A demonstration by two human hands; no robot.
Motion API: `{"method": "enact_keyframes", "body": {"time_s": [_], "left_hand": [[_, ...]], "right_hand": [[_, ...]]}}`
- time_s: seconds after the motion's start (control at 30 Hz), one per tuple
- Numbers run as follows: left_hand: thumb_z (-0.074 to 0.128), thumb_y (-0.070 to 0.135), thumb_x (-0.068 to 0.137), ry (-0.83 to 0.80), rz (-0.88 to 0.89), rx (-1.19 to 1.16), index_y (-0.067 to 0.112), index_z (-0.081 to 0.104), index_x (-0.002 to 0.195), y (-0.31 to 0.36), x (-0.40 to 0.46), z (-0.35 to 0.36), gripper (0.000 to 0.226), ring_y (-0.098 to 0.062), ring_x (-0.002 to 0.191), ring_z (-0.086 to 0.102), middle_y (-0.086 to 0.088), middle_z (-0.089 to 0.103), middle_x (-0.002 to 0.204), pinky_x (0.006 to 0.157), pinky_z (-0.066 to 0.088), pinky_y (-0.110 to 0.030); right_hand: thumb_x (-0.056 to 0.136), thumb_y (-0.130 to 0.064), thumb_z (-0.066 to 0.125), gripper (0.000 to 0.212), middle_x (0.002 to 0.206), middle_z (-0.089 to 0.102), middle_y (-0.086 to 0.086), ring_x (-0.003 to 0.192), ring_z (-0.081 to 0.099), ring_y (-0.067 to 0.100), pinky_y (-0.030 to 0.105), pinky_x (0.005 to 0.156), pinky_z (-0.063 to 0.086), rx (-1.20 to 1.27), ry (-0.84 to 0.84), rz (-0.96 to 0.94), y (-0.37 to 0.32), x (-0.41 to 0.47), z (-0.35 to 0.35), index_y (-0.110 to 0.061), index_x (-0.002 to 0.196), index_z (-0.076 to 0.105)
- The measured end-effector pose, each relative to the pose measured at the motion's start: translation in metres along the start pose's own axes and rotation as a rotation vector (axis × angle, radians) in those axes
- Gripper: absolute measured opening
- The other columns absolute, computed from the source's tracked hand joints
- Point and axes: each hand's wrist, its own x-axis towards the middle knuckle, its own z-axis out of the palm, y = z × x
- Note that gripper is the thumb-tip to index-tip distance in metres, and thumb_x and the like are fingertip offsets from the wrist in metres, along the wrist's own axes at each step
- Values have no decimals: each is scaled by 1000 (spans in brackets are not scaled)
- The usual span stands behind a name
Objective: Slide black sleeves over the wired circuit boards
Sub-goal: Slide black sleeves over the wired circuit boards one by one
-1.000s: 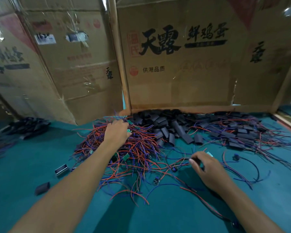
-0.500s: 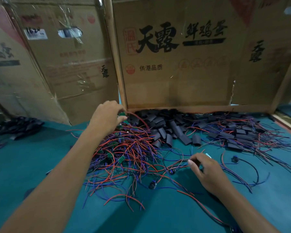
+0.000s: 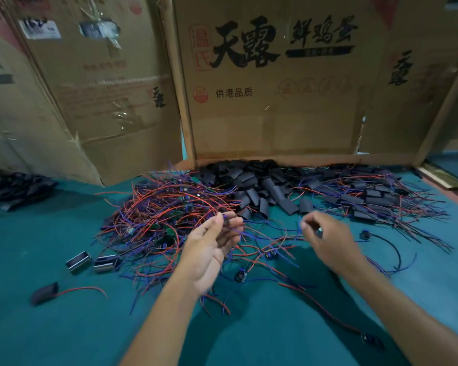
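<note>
Cardboard box (image 3: 275,107) lettered 天露 and 供港品质 behind black sleeves (image 3: 251,186)

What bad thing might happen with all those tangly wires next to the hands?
The left hand pinches a thin wire that seems to run into the tangled wire pile; pulling could drag others along. The right hand is blurred, so whatever small thing it pinches might slip. Loose black sleeves lie close and could get scattered.
</note>
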Motion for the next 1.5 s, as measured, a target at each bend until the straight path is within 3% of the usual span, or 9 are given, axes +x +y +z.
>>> {"method": "enact_keyframes", "body": {"time_s": [0.13, 0.33, 0.53, 0.8, 0.93, 1.03, 1.13, 1.27, 1.5], "left_hand": [[53, 28, 91, -49, 4, -49, 3, 65, 112, -9, 3, 1, 35, -18, 93, 70, -12, 74, 103, 80, 56, -26], [53, 32, 91, -32, -8, -38, 3, 63, 115, -14, 4, -4, 39, -19, 93, 71, -13, 73, 109, 77, 57, -26], [53, 35, 92, -6, 40, 114, 9, 66, 106, -19, 8, -2, 33, -7, 55, 40, -11, 74, 101, 50, 31, -20], [45, 35, 96, -63, 74, -84, 16, 62, 121, -17, 6, 0, 35, -11, 49, 41, -6, 60, 79, 48, 38, -21], [45, 35, 96, -32, 90, -111, 15, 59, 125, -15, 8, 3, 38, -11, 50, 43, -5, 57, 75, 49, 39, -21], [46, 35, 94, -22, 113, -148, 15, 60, 124, -13, 10, 0, 39, -11, 50, 43, -4, 56, 75, 49, 40, -21], [46, 37, 94, -33, 139, -194, 17, 62, 122, -8, 11, -4, 37, -11, 52, 43, -3, 57, 76, 51, 42, -21], [46, 39, 95, -45, 161, -262, 20, 61, 123, -3, 13, -6, 37, -10, 54, 44, -1, 56, 77, 53, 43, -20], [38, 38, 102, 1, 185, -366, 21, 52, 133, 1, 12, -8, 39, -9, 57, 42, 2, 54, 78, 56, 44, -17]], "right_hand": [[97, -32, 54, 11, 80, 62, -6, 66, 54, 2, 25, 58, 46, -183, -118, 51, -10, 62, 0, -23, 91, 57], [88, -63, 55, 54, 89, 55, 5, 79, 56, 24, 37, 65, 50, -548, -438, 265, 7, 114, 29, -12, 103, 46], [89, -51, 64, 45, 65, 45, 6, 55, 43, 20, 30, 47, 29, -433, -395, 345, 26, 122, 31, -14, 81, 38], [90, -51, 58, 38, 75, 43, -2, 65, 48, 20, 31, 52, 37, -616, -293, 159, 25, 108, 25, -18, 79, 43], [95, -26, 58, 22, 77, 57, 8, 62, 54, 22, 33, 52, 40, -351, -229, 245, 13, 94, 11, -13, 86, 43], [96, -11, 48, 9, 75, 68, 8, 55, 64, 18, 29, 42, 42, 183, -122, 390, -5, 72, 1, -14, 93, 41], [101, -15, 41, 9, 67, 65, 5, 42, 47, 14, 22, 36, 31, 525, -133, 535, -15, 36, -5, -15, 102, 49], [105, -36, 36, 47, 69, 55, 7, 53, 40, 12, 20, 39, 28, 852, -259, 592, -26, -7, -14, -3, 101, 68], [95, -25, 46, 39, 95, 62, 14, 83, 60, 21, 30, 66, 49, 1245, -586, 505, -55, -35, -17, 1, 114, 68]]}}
